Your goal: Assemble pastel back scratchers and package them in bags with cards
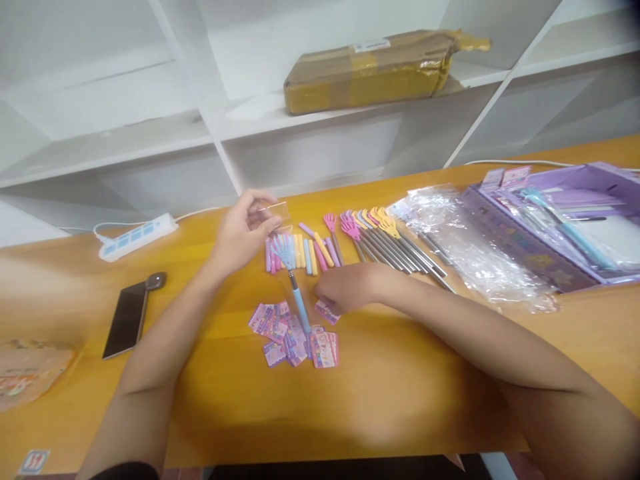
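Note:
My left hand (249,227) is closed, thumb and fingers pinching the top of a clear plastic bag (281,212). Inside the bag, as it appears, is a blue back scratcher (300,308) with a hand-shaped head, metal rod and blue handle, its head toward my left hand. My right hand (347,288) is to the right of the handle, fingers curled over a small pink and purple card (327,311); its fingertips are partly hidden. Several similar cards (296,340) lie loosely piled under the handle's end. Pastel handle tubes (300,253) lie behind the scratcher head.
Metal back scratcher rods (395,248) with coloured hand heads lie in a row at right. Beyond are clear bags (493,260) and a purple box (530,247) with packed pieces. A phone (126,319), power strip (140,237) and a taped parcel (370,77) on the shelf also show.

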`<state>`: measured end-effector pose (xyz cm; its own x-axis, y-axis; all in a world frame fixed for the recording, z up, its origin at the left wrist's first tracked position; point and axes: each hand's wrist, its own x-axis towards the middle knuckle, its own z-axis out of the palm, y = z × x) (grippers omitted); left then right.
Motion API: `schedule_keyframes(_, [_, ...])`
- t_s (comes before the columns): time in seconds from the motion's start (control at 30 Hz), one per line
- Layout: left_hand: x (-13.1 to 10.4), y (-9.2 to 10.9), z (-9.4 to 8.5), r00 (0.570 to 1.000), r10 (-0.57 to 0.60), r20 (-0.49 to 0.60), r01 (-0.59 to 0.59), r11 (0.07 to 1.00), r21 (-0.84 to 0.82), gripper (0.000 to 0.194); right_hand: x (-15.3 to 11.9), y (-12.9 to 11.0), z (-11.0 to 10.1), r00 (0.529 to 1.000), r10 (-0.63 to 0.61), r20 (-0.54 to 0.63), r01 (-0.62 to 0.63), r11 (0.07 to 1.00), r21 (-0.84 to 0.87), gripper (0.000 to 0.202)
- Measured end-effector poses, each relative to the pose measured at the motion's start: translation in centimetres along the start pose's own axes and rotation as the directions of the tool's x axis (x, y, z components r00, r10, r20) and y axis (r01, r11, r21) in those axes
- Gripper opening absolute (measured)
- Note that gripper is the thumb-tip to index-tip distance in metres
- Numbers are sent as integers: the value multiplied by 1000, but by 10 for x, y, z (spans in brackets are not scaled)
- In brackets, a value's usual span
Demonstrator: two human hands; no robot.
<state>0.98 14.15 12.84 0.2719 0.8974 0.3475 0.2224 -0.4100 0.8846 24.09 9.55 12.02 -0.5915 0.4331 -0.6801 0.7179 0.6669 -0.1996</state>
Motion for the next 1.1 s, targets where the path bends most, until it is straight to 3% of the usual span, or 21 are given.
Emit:
schedule_keyframes(0.13, [-1,5,1,1000,26,-11,-25,999,26,26,2,-2,3,999,14,-51,-11,998,64,42])
schedule_keyframes(0.43, [-3,4,1,1000,-11,-22,12,1000,22,18,8,-8,3,996,51,-72,-50,999,13,34])
schedule_keyframes(0.7, [-5,11,1,1000,-26,-18,26,1000,0,43,-7,3,-2,996,28,-82,-21,997,76,26])
schedule_keyframes(0.8, [-6,17,3,999,-38,-12,37,999,-23,51,-33,18,-4,970,-32,-242,69,987,148,14])
schedule_keyframes(0.87, [-6,18,4,999,-44,-4,44,999,-27,53,-55,24,-5,886,-70,-459,183,961,208,13])
schedule_keyframes(0.9, [-7,19,4,999,-46,3,46,998,-37,54,-65,25,-5,808,-73,-584,247,943,224,16])
schedule_keyframes(0.93, [-7,19,5,999,-50,12,50,997,-52,56,-73,25,-4,703,-70,-707,309,927,215,18])
schedule_keyframes(1.0, [-8,20,6,998,-62,30,64,993,-94,58,-81,22,-4,449,-94,-889,378,921,94,17])
schedule_keyframes(1.07, [-11,22,7,996,-80,38,84,988,-129,60,-77,18,-3,190,-234,-954,330,930,-162,14])
schedule_keyframes(1.1, [-13,24,8,996,-85,39,89,987,-137,60,-71,17,-3,91,-338,-937,253,917,-307,15])
